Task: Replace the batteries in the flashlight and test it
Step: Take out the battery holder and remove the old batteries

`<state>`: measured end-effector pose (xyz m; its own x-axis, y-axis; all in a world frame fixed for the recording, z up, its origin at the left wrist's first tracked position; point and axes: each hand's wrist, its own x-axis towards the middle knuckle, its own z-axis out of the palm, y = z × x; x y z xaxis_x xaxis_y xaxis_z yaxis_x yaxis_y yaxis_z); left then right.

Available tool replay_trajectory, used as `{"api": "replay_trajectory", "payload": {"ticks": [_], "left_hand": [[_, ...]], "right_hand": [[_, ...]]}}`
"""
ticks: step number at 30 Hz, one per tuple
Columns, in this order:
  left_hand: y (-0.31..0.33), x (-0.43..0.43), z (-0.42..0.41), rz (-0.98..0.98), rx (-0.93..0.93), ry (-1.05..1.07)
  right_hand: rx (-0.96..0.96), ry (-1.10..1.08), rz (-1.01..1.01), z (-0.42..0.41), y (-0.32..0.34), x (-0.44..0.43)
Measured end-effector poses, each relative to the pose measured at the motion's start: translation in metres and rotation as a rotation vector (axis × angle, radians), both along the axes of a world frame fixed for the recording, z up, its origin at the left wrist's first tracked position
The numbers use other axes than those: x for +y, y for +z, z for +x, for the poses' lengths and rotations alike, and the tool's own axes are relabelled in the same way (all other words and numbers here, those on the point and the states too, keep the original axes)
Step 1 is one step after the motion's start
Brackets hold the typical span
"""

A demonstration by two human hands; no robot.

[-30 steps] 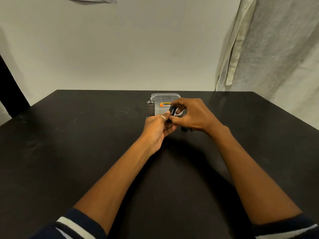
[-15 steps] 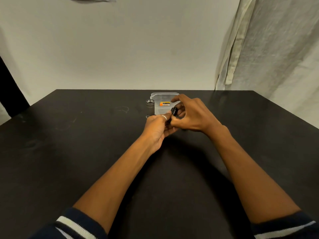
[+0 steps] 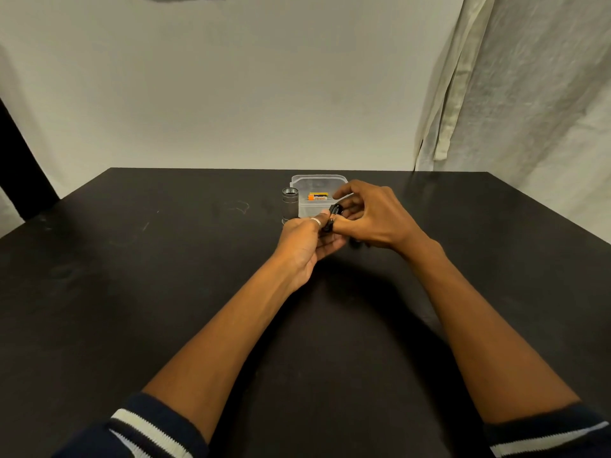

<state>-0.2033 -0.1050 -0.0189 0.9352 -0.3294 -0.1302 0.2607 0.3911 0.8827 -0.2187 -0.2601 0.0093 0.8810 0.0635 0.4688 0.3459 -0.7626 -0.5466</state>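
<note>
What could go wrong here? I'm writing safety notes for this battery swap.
The small black part is pinched between both hands above the table; a slip could drop it. The flashlight body stands upright just beyond the left hand, so a knuckle could topple it. The right hand hovers near the container and might nudge it.

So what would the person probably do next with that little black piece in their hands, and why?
Probably reach the right hand to the orange battery in the clear container. Both hands hold a small black part, seemingly the battery holder, while the flashlight body stands open and waiting.
</note>
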Motion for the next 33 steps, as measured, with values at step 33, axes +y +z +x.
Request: {"api": "replay_trajectory", "payload": {"ticks": [33], "left_hand": [[0.000, -0.001, -0.001, 0.021, -0.001, 0.002]], "right_hand": [[0.252, -0.444, 0.338, 0.012, -0.011, -0.046]]}}
